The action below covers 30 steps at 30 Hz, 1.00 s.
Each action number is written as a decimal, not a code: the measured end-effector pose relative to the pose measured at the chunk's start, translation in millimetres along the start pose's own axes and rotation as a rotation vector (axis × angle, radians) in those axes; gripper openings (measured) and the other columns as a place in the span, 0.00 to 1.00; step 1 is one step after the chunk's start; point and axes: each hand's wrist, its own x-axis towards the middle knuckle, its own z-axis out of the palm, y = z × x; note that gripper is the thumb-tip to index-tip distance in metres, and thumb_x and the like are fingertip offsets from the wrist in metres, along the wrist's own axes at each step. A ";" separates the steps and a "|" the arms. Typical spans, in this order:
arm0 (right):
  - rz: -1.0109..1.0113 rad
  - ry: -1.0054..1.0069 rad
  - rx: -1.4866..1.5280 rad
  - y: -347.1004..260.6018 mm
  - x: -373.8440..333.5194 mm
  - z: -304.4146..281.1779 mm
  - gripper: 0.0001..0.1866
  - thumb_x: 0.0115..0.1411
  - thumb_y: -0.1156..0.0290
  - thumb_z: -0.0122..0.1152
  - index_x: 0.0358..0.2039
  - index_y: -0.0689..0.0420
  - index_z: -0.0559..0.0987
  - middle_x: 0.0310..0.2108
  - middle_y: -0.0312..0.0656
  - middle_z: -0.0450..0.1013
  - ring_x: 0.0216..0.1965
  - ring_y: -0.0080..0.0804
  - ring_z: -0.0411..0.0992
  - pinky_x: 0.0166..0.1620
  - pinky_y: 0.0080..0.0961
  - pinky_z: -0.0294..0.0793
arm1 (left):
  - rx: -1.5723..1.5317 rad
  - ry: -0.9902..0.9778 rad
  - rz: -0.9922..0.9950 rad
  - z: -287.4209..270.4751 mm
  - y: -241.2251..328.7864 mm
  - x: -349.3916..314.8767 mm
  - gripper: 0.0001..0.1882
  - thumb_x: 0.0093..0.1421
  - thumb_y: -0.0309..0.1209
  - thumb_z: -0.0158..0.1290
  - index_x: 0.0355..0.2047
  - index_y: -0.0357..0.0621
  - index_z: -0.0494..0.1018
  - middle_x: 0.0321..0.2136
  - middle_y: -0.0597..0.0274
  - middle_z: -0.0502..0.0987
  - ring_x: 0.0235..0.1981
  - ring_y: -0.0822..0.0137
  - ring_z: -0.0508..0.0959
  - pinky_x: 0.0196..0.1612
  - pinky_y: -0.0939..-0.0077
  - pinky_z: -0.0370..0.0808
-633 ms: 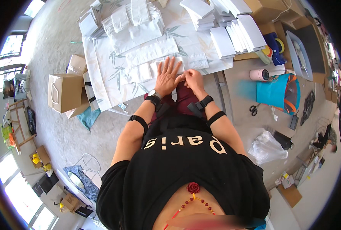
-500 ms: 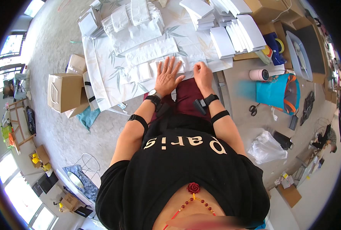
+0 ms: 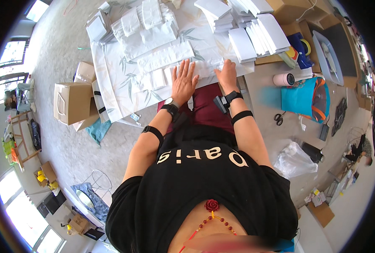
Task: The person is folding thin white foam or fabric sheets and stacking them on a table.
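A table under a white leaf-patterned cloth (image 3: 111, 80) holds several folded white fabric pieces. My left hand (image 3: 184, 81) lies flat, fingers spread, on a white fabric piece (image 3: 206, 67) at the near edge. My right hand (image 3: 228, 76) presses on the right part of the same piece, fingers curled down. Both wrists carry dark bands. More folded white pieces (image 3: 162, 59) lie just beyond my hands.
Stacks of white packets (image 3: 255, 36) sit at the table's right. On the floor: cardboard boxes (image 3: 71, 103) at left, a tape roll (image 3: 284, 79), a teal bag (image 3: 299, 99), scissors (image 3: 279, 118) and a clear plastic bag (image 3: 295, 160) at right.
My right hand has slid to the right, away from my left hand, along the white fabric piece. The left hand stays flat in place.
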 end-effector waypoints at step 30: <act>-0.169 0.039 0.571 -82.1 -40.2 -0.8 0.17 0.58 0.77 0.65 0.49 0.62 0.78 0.43 0.52 0.78 0.44 0.52 0.78 0.48 0.39 0.77 | 0.097 0.085 -0.048 22.0 1.1 8.7 0.31 0.69 0.42 0.48 0.70 0.46 0.63 0.74 0.47 0.54 0.76 0.54 0.53 0.75 0.46 0.48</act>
